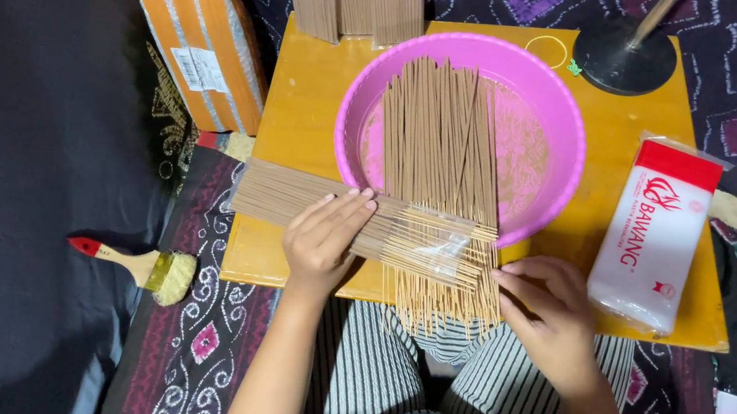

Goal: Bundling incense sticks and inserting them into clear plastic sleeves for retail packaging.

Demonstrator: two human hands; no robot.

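Yellow tabletop carries a pink basin of sticks. My left hand lies flat, unclenched, on a clear-wrapped bundle (crosswise); my right hand pinches its end

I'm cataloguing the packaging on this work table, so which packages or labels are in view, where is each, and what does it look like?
Red-topped white packet: flat, rectangular, at the table's right edge, near the right hand.
Clear sleeve: long, see-through, holding thin brown sticks, under the left hand.
White label: small rectangle on the orange striped cushion, upper left.
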